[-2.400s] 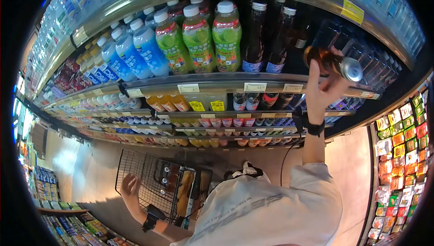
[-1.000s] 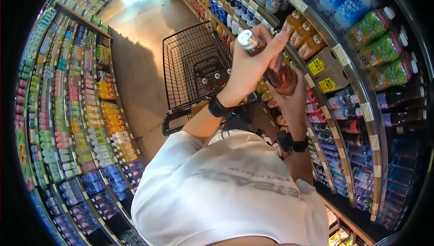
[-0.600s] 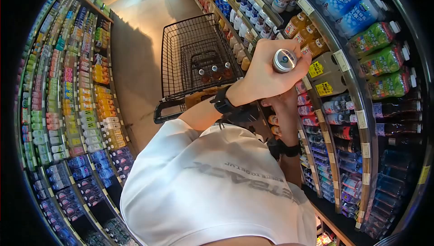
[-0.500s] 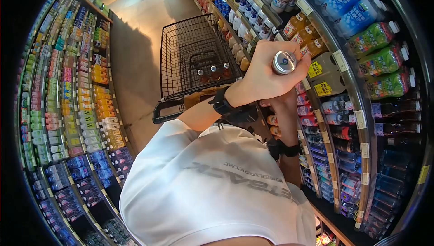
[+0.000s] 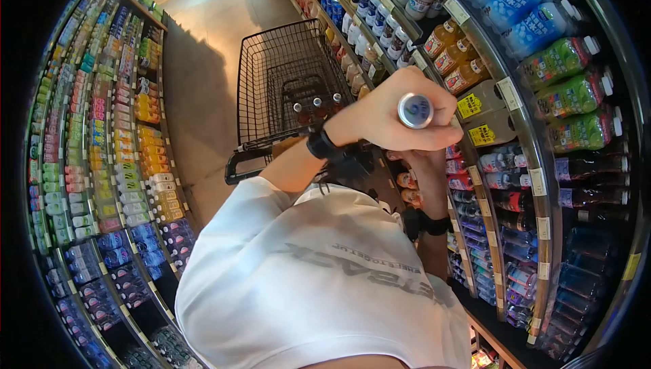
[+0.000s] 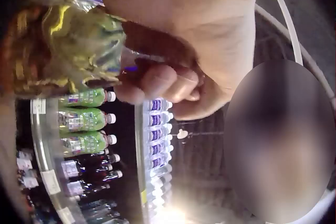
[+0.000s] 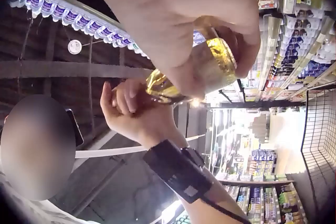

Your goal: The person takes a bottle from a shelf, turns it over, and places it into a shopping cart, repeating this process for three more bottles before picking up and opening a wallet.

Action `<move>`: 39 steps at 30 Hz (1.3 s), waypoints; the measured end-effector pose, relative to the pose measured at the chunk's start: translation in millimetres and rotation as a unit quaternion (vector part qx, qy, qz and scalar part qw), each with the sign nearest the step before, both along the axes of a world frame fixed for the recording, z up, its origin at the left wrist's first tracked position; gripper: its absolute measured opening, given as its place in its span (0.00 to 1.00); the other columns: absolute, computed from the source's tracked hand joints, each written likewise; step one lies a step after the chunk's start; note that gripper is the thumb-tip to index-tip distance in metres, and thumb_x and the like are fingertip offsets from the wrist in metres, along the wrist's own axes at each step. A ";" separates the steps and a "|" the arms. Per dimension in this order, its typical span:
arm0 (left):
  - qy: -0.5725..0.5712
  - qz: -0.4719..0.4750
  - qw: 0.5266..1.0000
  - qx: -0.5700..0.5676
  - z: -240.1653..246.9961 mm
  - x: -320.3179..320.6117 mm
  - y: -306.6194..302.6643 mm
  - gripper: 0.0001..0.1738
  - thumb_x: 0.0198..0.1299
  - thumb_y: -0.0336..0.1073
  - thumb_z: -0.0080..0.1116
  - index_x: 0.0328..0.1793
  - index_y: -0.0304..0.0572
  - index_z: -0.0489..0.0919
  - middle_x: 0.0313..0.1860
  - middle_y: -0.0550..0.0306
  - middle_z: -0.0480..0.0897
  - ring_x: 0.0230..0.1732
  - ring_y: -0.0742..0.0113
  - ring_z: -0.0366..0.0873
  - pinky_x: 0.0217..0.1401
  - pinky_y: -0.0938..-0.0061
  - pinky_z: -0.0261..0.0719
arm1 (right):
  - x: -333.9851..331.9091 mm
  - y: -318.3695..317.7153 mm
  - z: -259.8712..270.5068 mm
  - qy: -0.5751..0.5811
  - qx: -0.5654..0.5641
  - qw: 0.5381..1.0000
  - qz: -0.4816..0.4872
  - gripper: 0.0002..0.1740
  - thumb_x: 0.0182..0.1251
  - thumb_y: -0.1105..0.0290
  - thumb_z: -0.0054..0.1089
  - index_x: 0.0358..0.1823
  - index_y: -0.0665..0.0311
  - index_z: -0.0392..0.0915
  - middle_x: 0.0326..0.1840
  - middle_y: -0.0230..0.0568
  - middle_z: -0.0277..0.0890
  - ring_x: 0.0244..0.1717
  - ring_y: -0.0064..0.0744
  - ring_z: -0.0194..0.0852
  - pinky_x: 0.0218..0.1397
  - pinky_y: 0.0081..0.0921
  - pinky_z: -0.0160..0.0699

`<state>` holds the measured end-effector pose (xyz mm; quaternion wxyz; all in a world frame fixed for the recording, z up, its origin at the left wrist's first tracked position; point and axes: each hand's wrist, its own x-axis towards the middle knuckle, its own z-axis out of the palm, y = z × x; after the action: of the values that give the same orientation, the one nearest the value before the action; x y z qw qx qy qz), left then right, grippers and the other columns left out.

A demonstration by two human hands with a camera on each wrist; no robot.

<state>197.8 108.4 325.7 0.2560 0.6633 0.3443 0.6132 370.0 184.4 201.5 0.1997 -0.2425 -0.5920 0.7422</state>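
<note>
Both hands are on one amber drink bottle with a silver cap, in front of the chest. In the head view the silver bottle cap (image 5: 415, 110) faces up inside my left hand (image 5: 380, 115), whose fingers curl round the top end. Below it, partly hidden, my right hand (image 5: 427, 169) grips the body. The left wrist view shows the bottle's shiny golden-brown side (image 6: 73, 45) beside curled fingers (image 6: 163, 79). In the right wrist view, my right hand (image 7: 184, 19) wraps the bottle (image 7: 215, 69), with the left hand (image 7: 142, 119) close to its other end.
A black wire shopping cart (image 5: 245, 91) stands ahead in the aisle, with three silver-capped bottles (image 5: 317, 108) in it. Drink shelves (image 5: 505, 94) run close on the right, holding green bottles (image 5: 563, 91) and blue bottles (image 5: 505, 0). Packed shelves (image 5: 102, 159) line the left side.
The right hand has brought the bottle from the shelf to the chest as the view turned towards the cart. The left hand has come onto its top; lately both hands shifted slightly left.
</note>
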 end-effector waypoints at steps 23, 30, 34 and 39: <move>-0.045 0.094 0.990 0.099 -15.0 39.0 9.8 0.24 0.55 0.22 0.68 0.17 0.43 0.62 0.13 0.61 0.63 0.14 0.63 0.65 0.19 0.68 0.57 | -2.5 -16.5 -30.8 0.118 0.037 0.989 -0.081 0.36 0.60 0.71 0.82 0.66 0.64 0.69 0.57 0.35 0.76 0.58 0.25 0.77 0.62 0.29 0.80; -0.045 0.076 0.992 0.094 -14.6 40.0 11.6 0.26 0.55 0.22 0.68 0.16 0.44 0.61 0.12 0.61 0.63 0.13 0.61 0.64 0.19 0.68 0.57 | -2.7 -12.1 -27.4 0.107 0.046 0.991 -0.070 0.34 0.59 0.69 0.83 0.63 0.64 0.72 0.55 0.35 0.79 0.56 0.25 0.79 0.60 0.29 0.81; -0.009 0.074 0.995 0.069 -13.3 36.1 8.0 0.20 0.56 0.23 0.70 0.21 0.44 0.68 0.15 0.62 0.68 0.17 0.65 0.69 0.22 0.71 0.62 | -3.2 -10.6 -29.7 0.106 0.051 0.991 -0.061 0.33 0.59 0.67 0.83 0.62 0.65 0.73 0.54 0.35 0.81 0.54 0.25 0.81 0.59 0.29 0.82; -0.122 0.027 0.992 -0.013 -9.7 25.1 0.3 0.15 0.64 0.29 0.71 0.50 0.39 0.75 0.38 0.60 0.81 0.39 0.75 0.80 0.42 0.76 0.75 | -8.3 -2.7 -31.9 0.097 0.098 0.989 -0.057 0.32 0.59 0.66 0.84 0.60 0.65 0.75 0.52 0.35 0.83 0.52 0.25 0.82 0.58 0.29 0.83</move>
<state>222.9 108.8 316.0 0.2881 0.5706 0.3359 0.6918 361.7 181.7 169.6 0.3212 -0.1823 -0.6252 0.6875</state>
